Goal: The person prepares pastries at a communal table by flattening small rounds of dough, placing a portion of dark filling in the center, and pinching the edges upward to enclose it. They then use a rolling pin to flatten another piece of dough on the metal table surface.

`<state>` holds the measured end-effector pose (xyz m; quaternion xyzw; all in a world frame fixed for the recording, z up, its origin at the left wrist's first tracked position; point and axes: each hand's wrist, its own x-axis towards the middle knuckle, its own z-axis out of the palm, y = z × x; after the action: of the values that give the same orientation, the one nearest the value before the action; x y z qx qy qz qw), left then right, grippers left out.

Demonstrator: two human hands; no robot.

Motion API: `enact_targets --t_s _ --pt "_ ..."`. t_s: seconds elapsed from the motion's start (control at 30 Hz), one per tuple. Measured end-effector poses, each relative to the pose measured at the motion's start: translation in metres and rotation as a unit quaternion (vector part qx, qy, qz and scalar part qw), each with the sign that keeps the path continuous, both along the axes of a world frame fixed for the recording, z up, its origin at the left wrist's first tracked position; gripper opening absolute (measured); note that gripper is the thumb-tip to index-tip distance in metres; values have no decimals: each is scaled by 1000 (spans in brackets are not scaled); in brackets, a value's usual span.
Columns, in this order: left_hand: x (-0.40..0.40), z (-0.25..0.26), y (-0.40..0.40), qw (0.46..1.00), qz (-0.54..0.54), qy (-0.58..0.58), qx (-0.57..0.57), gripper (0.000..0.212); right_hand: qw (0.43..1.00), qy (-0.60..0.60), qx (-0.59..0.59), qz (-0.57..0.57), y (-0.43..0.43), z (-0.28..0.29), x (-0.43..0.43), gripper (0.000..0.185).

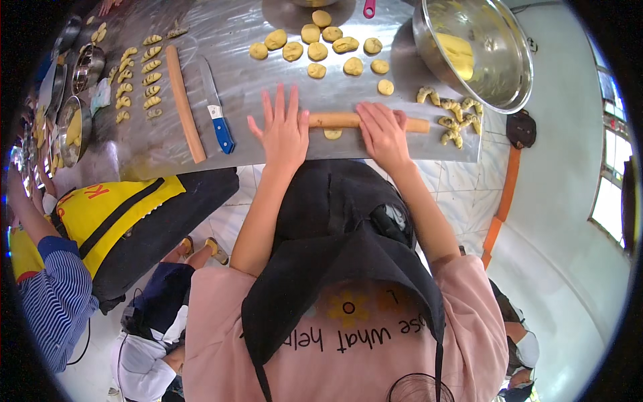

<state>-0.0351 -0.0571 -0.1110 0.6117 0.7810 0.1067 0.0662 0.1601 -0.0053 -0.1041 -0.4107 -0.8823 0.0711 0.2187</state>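
A wooden rolling pin (334,120) lies crosswise near the front edge of the metal table (246,138), over a small yellow dough piece (332,134) that shows partly beneath it. My right hand (384,130) rests on the pin's right part, fingers together and bent over it. My left hand (282,125) is spread flat with its fingers apart at the pin's left end, the thumb side touching or close to it. Several round dough pieces (317,51) lie beyond the pin. Striped, curved dough pieces (450,123) sit to the right.
A steel bowl (502,60) holding yellow dough (456,54) stands at the back right. To the left lie a blue-handled knife (221,128), a second rolling pin (185,105) and rows of striped dough pieces (151,79). A person in a yellow apron (113,211) stands at the left.
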Motion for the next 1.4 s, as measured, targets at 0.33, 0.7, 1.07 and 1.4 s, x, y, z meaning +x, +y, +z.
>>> enact_targets --t_s 0.33,0.7,1.07,1.4 --pt "-5 4 -57 998 -64 -19 -8 50 999 -8 -43 -9 -36 22 9 43" --pt "-43 34 -34 971 -208 -86 81 33 998 41 -56 2 -16 39 14 38" --pt "-24 12 -41 989 -140 -23 34 40 997 30 -29 66 -16 -1 15 28" --pt "2 5 -26 993 -115 -13 35 40 993 -110 29 -34 -15 -5 -3 49"
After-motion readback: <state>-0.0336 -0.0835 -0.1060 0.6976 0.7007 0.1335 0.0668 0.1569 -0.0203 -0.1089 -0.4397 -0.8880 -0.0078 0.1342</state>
